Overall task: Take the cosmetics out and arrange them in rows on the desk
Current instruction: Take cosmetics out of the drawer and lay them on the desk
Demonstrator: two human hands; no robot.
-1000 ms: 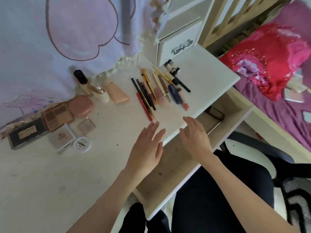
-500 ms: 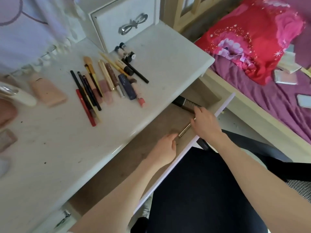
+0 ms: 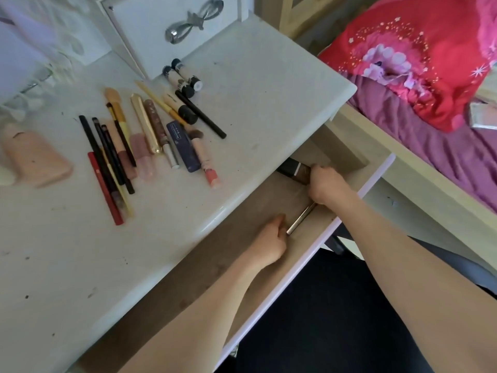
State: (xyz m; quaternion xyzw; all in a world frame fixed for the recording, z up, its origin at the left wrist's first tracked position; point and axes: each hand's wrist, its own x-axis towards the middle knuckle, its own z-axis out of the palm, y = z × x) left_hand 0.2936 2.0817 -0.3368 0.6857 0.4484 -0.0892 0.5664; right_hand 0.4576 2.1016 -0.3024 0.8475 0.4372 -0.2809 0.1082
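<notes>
1. My right hand (image 3: 326,184) has its fingers clamped on a dark rectangular bottle (image 3: 293,170) in the open wooden drawer (image 3: 242,232), centre frame.
2. My left hand (image 3: 270,244) pinches a slim metallic stick (image 3: 301,219).
3. Next, I judge: lift both onto the white table (image 3: 269,103), beside the rows.

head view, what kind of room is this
Most likely a bedroom with a dressing table: a white desk covered with makeup brushes and pencils, its drawer open, and right beside it a bed with purple sheets and a red floral pillow.
</notes>
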